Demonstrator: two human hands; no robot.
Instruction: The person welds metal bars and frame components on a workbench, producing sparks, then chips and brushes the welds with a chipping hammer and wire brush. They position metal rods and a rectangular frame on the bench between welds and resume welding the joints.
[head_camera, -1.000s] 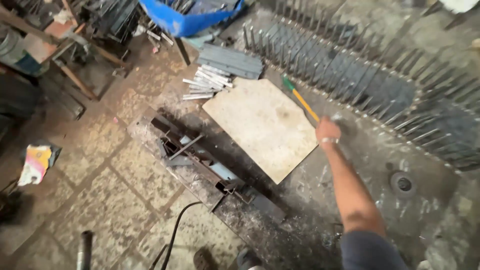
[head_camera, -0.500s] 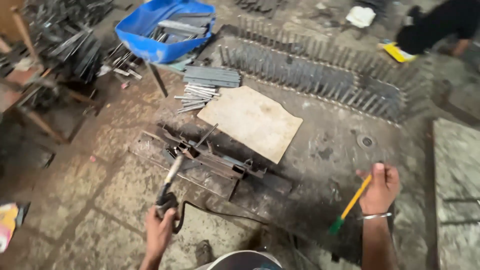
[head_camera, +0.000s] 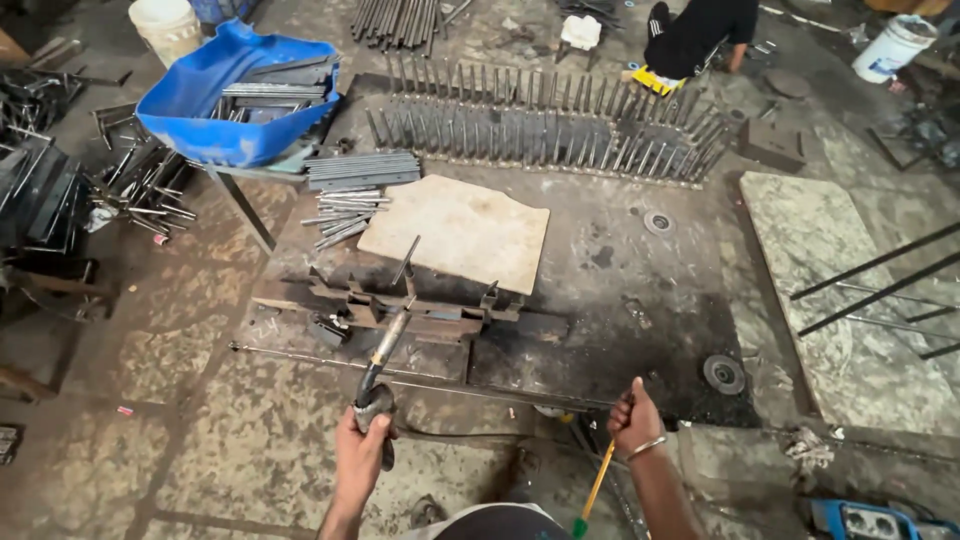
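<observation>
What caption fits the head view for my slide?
Left hand grips a welding torch aimed at a metal jig; right hand holds a yellow-handled tool.

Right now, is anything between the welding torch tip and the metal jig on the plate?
Nothing visible blocks it. The left hand holds the welding torch, whose tip already reaches the metal jig. The stone slab lies behind the jig. The right hand holds a yellow-handled tool off to the side.

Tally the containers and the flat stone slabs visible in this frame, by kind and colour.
White buckets: 2, one top left, one top right
Blue tub of metal bars: 1
Flat stone slabs: 2, one on the steel worktable, one at right
Total: 5
</observation>
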